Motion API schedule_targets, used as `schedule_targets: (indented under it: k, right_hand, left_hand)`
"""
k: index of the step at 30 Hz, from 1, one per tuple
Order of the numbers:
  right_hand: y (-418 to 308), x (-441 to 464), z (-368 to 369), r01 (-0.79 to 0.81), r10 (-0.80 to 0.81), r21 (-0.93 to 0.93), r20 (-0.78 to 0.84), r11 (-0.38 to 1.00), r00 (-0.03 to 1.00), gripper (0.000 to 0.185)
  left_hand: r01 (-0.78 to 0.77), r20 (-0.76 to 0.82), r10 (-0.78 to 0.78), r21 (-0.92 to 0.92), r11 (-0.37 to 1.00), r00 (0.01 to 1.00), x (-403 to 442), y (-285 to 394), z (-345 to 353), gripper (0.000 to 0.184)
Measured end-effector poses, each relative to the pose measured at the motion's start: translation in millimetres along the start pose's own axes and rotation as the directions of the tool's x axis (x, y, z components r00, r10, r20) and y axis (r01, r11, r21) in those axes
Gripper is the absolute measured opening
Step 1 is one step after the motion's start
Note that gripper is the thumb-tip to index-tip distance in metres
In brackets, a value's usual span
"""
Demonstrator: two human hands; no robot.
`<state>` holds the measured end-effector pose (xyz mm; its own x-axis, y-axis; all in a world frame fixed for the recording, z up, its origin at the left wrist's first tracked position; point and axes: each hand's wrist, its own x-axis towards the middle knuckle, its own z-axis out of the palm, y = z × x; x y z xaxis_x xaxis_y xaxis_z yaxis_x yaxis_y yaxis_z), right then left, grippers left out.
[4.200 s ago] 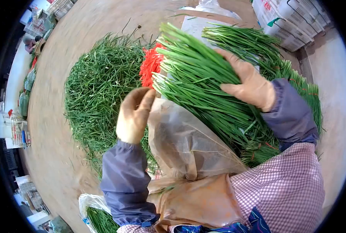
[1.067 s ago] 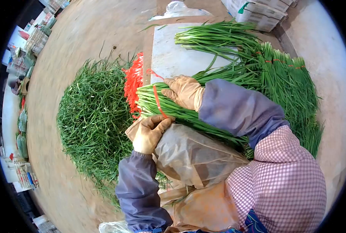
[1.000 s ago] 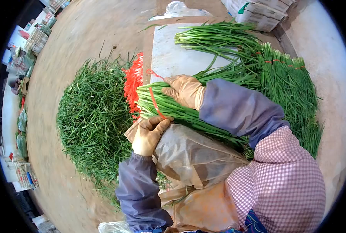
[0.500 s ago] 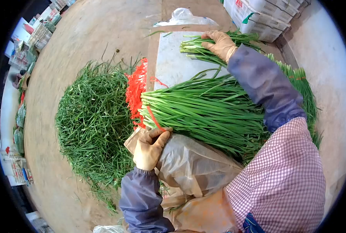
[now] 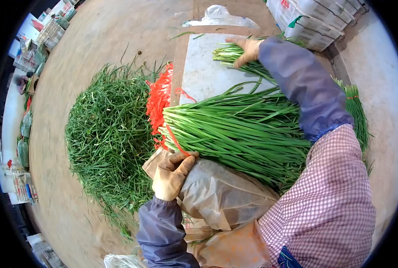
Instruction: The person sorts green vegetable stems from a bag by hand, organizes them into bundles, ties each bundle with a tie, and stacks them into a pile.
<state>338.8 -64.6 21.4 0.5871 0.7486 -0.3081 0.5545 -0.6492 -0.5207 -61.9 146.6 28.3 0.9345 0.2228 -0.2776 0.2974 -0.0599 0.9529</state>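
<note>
Board (image 5: 203,69) bare mid-span; left hand (image 5: 169,176) pinches red tie (image 5: 176,140); right hand (image 5: 249,50), seemingly half-open, touches greens (image 5: 223,55) near far edge.

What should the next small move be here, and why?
Probably close the right hand on a few stalks from the small pile and draw them toward the big bunch. Its fingers are spread over that pile, while the left hand pinches the red strip at the big bunch.

Red ties (image 5: 159,100) look glossy plas., checked shirt (image 5: 326,183) matt cloth.
</note>
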Motion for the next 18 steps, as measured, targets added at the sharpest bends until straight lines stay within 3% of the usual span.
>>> schedule_targets:
  k: [1,4,5,9,14,16,18]
  right_hand:
    - [-4,-3,-2,-0.116,0.125,0.209,-0.031,0.971,0.992,0.1]
    - [6,-2,-13,-0.175,0.175,-0.007,-0.017,0.984,0.984,0.091]
    - [8,-1,-5,-0.133,0.126,-0.079,-0.092,0.988,0.988,0.077]
    - [-15,-4,-2,-0.089,0.081,-0.067,-0.116,0.994,0.99,0.061]
    - [5,3,3,0.007,0.041,0.119,-0.401,0.993,0.915,0.055]
    - [12,1,1,0.062,0.037,0.179,-0.504,0.982,0.863,0.054]
    - [25,5,2,0.095,-0.003,0.13,-0.573,0.987,0.819,0.048]
  left_hand:
    - [-0.001,-0.002,0.001,-0.037,0.999,1.0,0,-1,1,0.018]
    - [0.0,0.016,-0.001,0.01,1.0,1.0,3,-4,0,0.018]
    - [-0.012,0.021,0.012,-0.022,1.0,1.0,3,-4,0,0.018]
    - [0.004,0.008,-0.004,0.006,1.0,1.0,1,-3,1,0.019]
    - [0.021,-0.003,-0.021,-0.042,0.999,1.0,1,-4,1,0.018]
    - [0.016,-0.012,-0.016,0.022,1.0,1.0,1,3,3,0.018]
    - [0.019,-0.009,-0.019,0.027,0.999,1.0,1,3,3,0.018]
